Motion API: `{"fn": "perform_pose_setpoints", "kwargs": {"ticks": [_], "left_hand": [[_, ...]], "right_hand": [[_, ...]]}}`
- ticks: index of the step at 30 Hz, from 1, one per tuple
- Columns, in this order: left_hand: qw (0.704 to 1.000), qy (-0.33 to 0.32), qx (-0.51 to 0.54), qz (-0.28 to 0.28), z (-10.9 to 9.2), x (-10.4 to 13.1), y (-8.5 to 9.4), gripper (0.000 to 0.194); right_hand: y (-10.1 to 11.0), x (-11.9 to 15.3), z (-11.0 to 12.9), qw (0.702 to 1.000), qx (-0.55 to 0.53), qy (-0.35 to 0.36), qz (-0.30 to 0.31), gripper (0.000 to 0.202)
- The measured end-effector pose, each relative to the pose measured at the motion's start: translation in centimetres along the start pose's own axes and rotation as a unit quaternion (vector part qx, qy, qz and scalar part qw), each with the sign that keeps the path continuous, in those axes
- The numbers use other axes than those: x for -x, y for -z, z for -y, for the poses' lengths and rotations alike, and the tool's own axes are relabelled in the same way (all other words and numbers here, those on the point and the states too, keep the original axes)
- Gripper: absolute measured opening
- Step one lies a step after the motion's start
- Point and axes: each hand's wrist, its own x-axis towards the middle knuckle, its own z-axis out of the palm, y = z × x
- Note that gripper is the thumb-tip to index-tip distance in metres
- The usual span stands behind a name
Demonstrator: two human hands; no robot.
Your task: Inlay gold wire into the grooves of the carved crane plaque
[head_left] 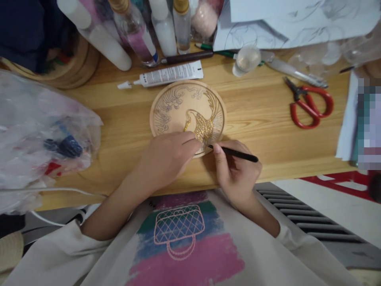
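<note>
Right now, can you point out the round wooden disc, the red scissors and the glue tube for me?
Wooden disc (175,109), head view, on the bare upper left of its face.
Red scissors (312,107), head view, on the handle loops.
Glue tube (169,74), head view, on the middle of the white body.

Light wooden table (268,131); grey slatted grille (312,222) below; pale floor (342,198), red stripe.
</note>
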Motion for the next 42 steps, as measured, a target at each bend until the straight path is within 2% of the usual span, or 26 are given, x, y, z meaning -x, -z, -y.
{"fn": "perform_pose_setpoints", "kwargs": {"ticks": [6, 12, 15, 21, 24, 33, 38, 42], "left_hand": [[0.998, -0.045, -0.042, 0.031, 0.9, -1.1, 1.2, 0.031], [0.997, -0.071, -0.036, 0.016, 1.5, -1.9, 1.0, 0.033], [0.997, -0.068, -0.030, 0.019, 1.6, -2.3, 0.7, 0.032], [0.992, -0.071, -0.090, 0.050, 1.5, -2.9, 0.4, 0.034], [0.992, -0.077, -0.099, 0.035, 1.5, -2.9, 0.1, 0.034], [0.996, -0.069, -0.061, 0.002, 1.5, -2.6, -0.4, 0.037], [0.997, -0.037, -0.051, 0.037, 1.5, -2.6, -0.4, 0.033], [0.999, -0.036, -0.028, 0.029, 1.7, -2.5, -0.5, 0.033]], "right_hand": [[0.1, -0.1, 0.0, 1.000, -0.002, 0.003, 0.005, 0.008], [0.1, -0.2, -0.1, 1.000, -0.004, 0.010, 0.008, 0.008], [0.1, -0.2, -0.1, 1.000, -0.007, 0.005, 0.011, 0.008], [0.1, -0.2, -0.3, 1.000, -0.016, 0.000, 0.008, 0.009], [0.1, -0.2, -0.3, 1.000, -0.014, 0.000, 0.011, 0.011], [0.1, -0.3, -0.2, 1.000, -0.017, -0.002, 0.011, 0.010], [0.2, -0.3, -0.2, 1.000, -0.015, -0.004, 0.009, 0.009], [0.1, -0.2, -0.3, 1.000, -0.019, -0.012, 0.003, 0.009]]}}
